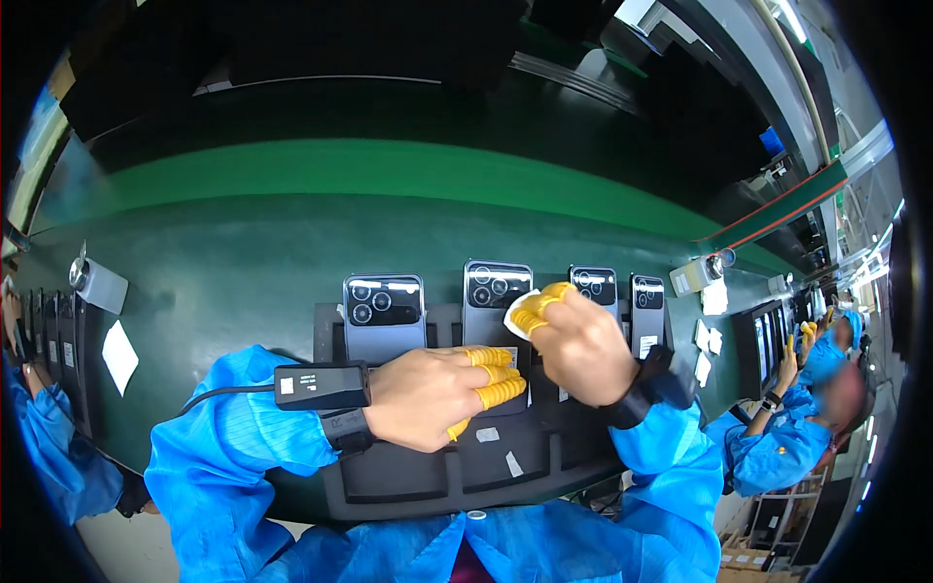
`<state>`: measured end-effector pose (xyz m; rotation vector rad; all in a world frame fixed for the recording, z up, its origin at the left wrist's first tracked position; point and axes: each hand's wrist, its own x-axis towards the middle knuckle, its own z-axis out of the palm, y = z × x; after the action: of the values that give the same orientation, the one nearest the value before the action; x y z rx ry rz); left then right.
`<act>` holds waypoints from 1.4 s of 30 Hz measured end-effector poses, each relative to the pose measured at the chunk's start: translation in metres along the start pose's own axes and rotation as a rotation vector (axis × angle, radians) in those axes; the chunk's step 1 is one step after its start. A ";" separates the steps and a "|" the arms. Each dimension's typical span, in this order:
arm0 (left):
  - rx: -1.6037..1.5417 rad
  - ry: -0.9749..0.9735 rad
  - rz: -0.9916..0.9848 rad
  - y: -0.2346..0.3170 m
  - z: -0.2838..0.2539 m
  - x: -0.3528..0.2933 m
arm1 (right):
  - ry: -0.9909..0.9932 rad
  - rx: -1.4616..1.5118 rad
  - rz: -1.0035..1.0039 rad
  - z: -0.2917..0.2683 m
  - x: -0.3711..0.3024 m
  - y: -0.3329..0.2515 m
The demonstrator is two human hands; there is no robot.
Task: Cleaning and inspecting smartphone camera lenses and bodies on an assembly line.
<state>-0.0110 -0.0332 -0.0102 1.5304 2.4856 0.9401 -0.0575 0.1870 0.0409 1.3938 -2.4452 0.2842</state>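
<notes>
Several grey phones lie back-up in a black slotted tray (408, 481) in front of me, camera clusters facing up. My left hand (437, 394), with yellow finger cots, rests on the lower part of the second phone (498, 291), holding it down. My right hand (583, 350), also in yellow cots, pinches a small white cloth (517, 313) and presses it on that phone's back just below its cameras. The leftmost phone (383, 311) lies untouched beside my left hand. Two more phones (595, 284) (647, 306) lie to the right, partly hidden by my right hand.
A black box (321, 386) with a cable is strapped on my left wrist. The tray sits on a dark green conveyor belt (243, 262). White paper slips (120, 355) lie on the belt. A person in a blue coat (807, 428) works at right, another sleeve (44, 437) at left.
</notes>
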 end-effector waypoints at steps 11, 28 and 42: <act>0.040 0.002 0.024 0.000 0.000 0.002 | 0.090 0.092 0.187 0.018 0.026 0.009; 0.079 -0.051 -0.017 0.006 -0.005 0.005 | 0.043 -0.145 0.214 0.002 0.028 0.028; 0.083 0.011 -0.014 0.002 0.003 0.004 | -0.083 -0.153 0.249 -0.007 0.007 0.016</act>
<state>-0.0106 -0.0276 -0.0104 1.5327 2.5704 0.8557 -0.0733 0.1919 0.0496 1.0598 -2.6479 0.0925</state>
